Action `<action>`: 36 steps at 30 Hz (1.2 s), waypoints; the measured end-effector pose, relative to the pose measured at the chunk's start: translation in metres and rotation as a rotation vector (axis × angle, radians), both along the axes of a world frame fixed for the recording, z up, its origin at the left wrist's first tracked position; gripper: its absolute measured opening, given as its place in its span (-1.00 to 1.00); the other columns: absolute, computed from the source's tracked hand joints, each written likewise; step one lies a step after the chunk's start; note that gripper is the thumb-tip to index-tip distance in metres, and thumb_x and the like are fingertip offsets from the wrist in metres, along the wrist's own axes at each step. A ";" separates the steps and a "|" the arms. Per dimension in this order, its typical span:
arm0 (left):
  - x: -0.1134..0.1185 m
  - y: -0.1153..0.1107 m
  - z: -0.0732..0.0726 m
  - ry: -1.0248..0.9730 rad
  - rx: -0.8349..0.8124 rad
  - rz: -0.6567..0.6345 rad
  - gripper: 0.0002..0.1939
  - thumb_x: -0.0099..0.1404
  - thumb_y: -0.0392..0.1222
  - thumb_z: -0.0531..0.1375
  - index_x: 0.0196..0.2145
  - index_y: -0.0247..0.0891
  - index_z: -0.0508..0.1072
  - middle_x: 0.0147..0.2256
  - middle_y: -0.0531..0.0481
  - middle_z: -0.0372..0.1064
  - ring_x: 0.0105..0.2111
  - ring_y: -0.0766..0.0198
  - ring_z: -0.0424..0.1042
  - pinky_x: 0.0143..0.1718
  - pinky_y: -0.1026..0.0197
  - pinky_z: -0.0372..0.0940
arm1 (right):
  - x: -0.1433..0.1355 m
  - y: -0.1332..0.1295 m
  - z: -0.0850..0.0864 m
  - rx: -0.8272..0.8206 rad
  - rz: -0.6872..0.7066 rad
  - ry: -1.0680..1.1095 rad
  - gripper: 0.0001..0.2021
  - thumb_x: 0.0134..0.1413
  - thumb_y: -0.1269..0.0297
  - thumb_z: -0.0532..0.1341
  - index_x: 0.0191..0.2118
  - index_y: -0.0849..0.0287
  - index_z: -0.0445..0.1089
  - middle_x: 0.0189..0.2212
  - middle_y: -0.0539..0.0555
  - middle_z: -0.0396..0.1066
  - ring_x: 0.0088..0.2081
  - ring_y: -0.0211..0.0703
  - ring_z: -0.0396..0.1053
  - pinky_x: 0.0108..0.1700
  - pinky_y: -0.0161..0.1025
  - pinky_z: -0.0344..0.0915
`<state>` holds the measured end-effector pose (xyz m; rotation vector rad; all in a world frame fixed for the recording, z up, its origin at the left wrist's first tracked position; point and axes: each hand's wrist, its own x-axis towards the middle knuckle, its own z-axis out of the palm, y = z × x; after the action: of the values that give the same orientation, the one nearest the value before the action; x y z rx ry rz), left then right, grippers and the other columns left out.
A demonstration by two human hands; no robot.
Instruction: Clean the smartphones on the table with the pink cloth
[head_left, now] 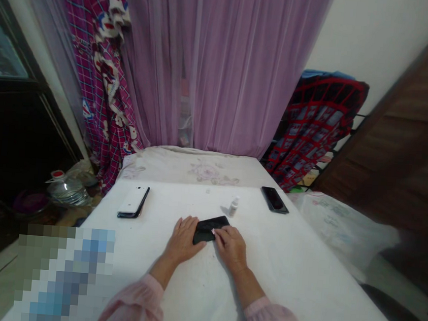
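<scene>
A dark phone [208,229] lies flat on the white-covered table. My left hand [182,239] grips its left end, with the thumb along the near edge and the fingers at the far side. Over the phone's right part, my right hand [231,244] pinches a small whitish piece [214,231] against the dark surface; it is too small to name surely. Just beyond the right hand stands a small clear bottle [233,206] with a white top.
White phones [133,201], seemingly stacked, lie at the table's left; a dark phone [274,200] lies at the right. A small pale bit [207,191] sits farther back on the white cloth [282,274]. Purple curtains [243,74] hang behind. A plastic bag [342,230] is at the right.
</scene>
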<state>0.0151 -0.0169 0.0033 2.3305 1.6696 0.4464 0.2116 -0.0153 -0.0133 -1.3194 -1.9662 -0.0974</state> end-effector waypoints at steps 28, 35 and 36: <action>-0.003 -0.005 0.013 -0.033 -0.144 -0.022 -0.19 0.24 0.09 0.09 0.31 -0.43 0.04 0.33 -0.20 -0.05 0.35 0.01 -0.16 0.35 -0.08 -0.36 | 0.032 0.010 -0.013 0.054 -0.160 0.003 -0.73 0.24 0.21 0.09 -0.32 0.12 0.54 -0.42 0.12 0.46 -0.37 -0.06 0.34 -0.34 -0.16 0.20; -0.005 -0.004 0.016 0.032 -0.143 -0.053 -0.22 0.24 0.03 0.08 0.31 -0.43 0.04 0.34 -0.24 -0.09 0.35 -0.01 -0.16 0.34 -0.16 -0.31 | -0.005 -0.009 -0.003 0.071 0.013 0.001 -0.77 0.23 0.33 0.09 -0.32 0.10 0.51 -0.42 0.06 0.42 -0.36 -0.12 0.33 -0.31 -0.19 0.21; -0.006 -0.004 0.014 0.037 -0.138 -0.061 -0.23 0.25 0.03 0.08 0.31 -0.43 0.04 0.34 -0.24 -0.10 0.35 -0.01 -0.16 0.34 -0.16 -0.30 | -0.011 -0.011 -0.001 0.068 0.036 0.002 -0.78 0.23 0.35 0.09 -0.31 0.09 0.50 -0.42 0.05 0.41 -0.36 -0.14 0.33 -0.30 -0.20 0.21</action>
<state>0.0094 -0.0206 0.0175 2.2950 1.5867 0.2680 0.2009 -0.0268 -0.0144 -1.2392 -1.9665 -0.1445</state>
